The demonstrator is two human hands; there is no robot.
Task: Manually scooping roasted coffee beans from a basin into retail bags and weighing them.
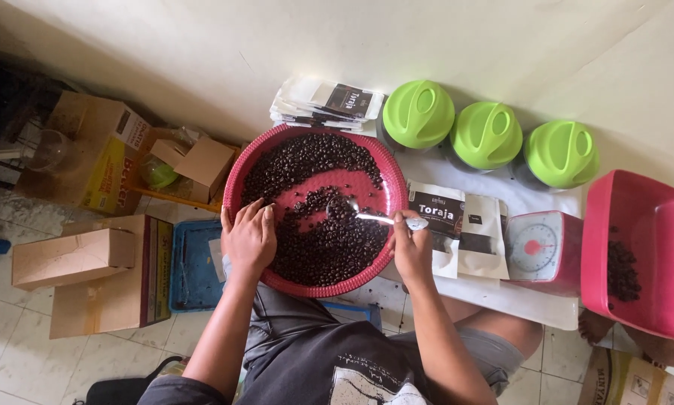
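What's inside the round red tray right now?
The round red tray holds dark roasted coffee beans with bare patches mid-tray. The right hand holds a spoon over them; the left hand covers its near-left rim.

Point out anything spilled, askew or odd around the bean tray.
No spill shows. The beans stay inside the round red tray, with a bare swept patch beside the spoon. The left hand rests on the rim; the right hand holds the spoon.

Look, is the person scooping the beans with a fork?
No, the right hand holds a spoon whose bowl lies among the dark beans in the round red tray.
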